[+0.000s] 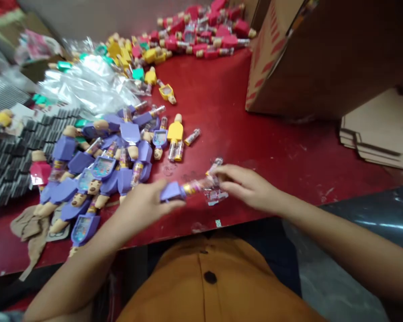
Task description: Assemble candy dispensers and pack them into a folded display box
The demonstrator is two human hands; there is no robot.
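While the red table (215,98) bears a purple pile (104,166) at left, the left hand (144,205) grips a purple toy (173,192) above the table's near part. Right hand (246,185): fingers bunched at the toy's clear tube (203,184); blurred, cannot tell whether gripping. Toy's long axis runs nearly crosswise, tube pointing right and slightly away. Yellow band (190,188) on tube: lettering unreadable.

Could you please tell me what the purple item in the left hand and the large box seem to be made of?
Purple item: probably plastic, from its smooth, evenly colored surface; blur leaves the gloss uncertain. Large box: likely matte cardboard, from its dull brown panels and straight edges.
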